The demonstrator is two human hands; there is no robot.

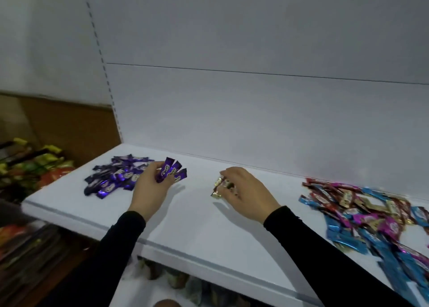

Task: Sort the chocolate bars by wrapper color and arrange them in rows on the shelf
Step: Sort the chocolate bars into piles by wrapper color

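My left hand [152,186] grips three purple bars [172,173] just right of the purple pile [113,179] on the white shelf [197,225]. My right hand [241,190] pinches gold bars [220,187] (count unclear) mid-shelf. A mixed blue, pink and red pile [362,216] lies right.

A white shelf [199,225] is carrying a purple heap [113,179] lying at nine o'clock and a mixed heap [371,216] lying at three o'clock.
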